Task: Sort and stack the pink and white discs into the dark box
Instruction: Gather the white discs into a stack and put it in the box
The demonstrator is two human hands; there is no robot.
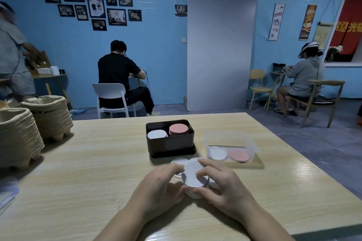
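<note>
- Blue walls are framing a room where other people are sitting at their own tables; nearest the camera, a pale wooden table (98,162) is carrying the work.
- Both hands are gripping a stack of white discs (193,177) just in front of the dark box (170,146). The left hand (162,184) and the right hand (221,182) are curling round its opposite sides, with fingertips resting on the top disc.
- A few loose white discs (179,161) are lying on the table between the hands and the box.
- Inside the box, a white pile (156,134) is sitting on the left and a taller pink pile (178,129) on the right.
- A clear container (250,143) beside the box is holding more white discs (217,153) and pink discs (239,155).
- The discs are looking thin, light and stiff, and probably smooth enough to slide apart, so squeezing the stack by its rim from both sides, with a finger steadying the top, seems the safest hold.
</note>
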